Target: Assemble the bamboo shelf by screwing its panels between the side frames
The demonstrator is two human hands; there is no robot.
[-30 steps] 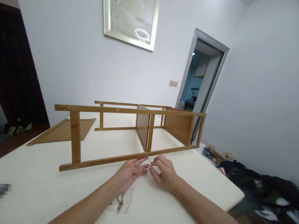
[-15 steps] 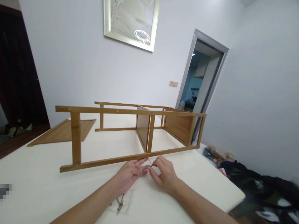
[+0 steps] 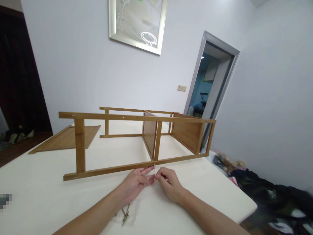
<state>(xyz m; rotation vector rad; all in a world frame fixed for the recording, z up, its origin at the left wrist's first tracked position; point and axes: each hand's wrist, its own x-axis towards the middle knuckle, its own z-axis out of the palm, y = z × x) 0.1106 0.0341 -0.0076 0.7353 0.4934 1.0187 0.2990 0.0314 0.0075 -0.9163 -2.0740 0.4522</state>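
A pale, smooth wall (image 3: 80, 58) rises behind the brown wooden shelf frame, which is the landmark here, and a white, round-cornered table (image 3: 212, 189) spreads beneath it. The long brown wooden shelf frame (image 3: 117, 169) itself lies on its side on the table, with one upright brown wooden panel (image 3: 149, 135) across its middle and another (image 3: 187, 132) near its right end. Behind the frame's right end stands a grey-framed doorway (image 3: 197, 68); above the frame hangs a picture in a pale, glossy border (image 3: 139, 23). A loose, flat brown wooden panel (image 3: 61, 140) lies behind the frame's left end. The left hand (image 3: 134, 184) is in front of the frame's near lower rail, fingers stretched out beside it; whether they grip anything, I cannot tell. The right hand (image 3: 171, 186), just to the right, pinches a thin, straight metal rod between thumb and fingers. In front of the frame, near the left wrist, lie a clear plastic bag (image 3: 134, 215) and several brass-coloured metal screws (image 3: 126, 216). That thin metal rod (image 3: 155, 171) points at the frame's near lower rail, by the middle panel's foot.
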